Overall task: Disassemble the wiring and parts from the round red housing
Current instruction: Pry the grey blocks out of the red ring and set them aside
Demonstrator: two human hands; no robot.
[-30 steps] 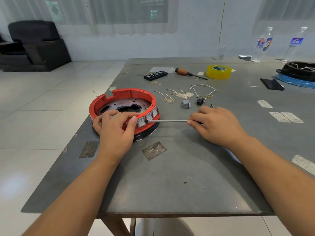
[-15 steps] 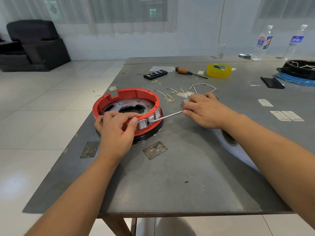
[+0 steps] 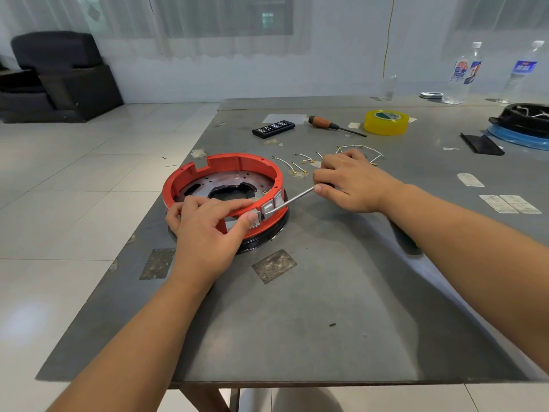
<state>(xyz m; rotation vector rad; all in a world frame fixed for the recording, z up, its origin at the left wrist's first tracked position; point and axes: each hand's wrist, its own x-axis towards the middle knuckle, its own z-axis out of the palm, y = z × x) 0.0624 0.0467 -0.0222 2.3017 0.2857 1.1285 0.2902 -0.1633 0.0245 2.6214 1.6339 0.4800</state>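
The round red housing [image 3: 237, 163] sits on a black base on the grey table [image 3: 326, 307], left of centre. My left hand [image 3: 208, 230] grips its near rim, thumb on one of three grey rocker switches [image 3: 269, 207] set in the front wall. My right hand [image 3: 353, 181] holds a screwdriver; its metal shaft [image 3: 294, 199] runs down-left and its tip touches the wall at the middle switch. The screwdriver's handle is hidden in my fist. Removed short wires [image 3: 300, 163] lie just behind the housing, partly covered by my right hand.
At the back lie a black remote [image 3: 273, 128], an orange-handled screwdriver [image 3: 329, 124] and a yellow tape roll [image 3: 386, 122]. A black housing on a blue ring [image 3: 525, 126] sits far right, with two water bottles [image 3: 463, 75] behind. Paper labels [image 3: 509, 203] lie right.
My right hand has swung away from me and leftward, so the screwdriver shaft now slopes down-left into the switches instead of lying level. My left hand keeps its grip on the rim.
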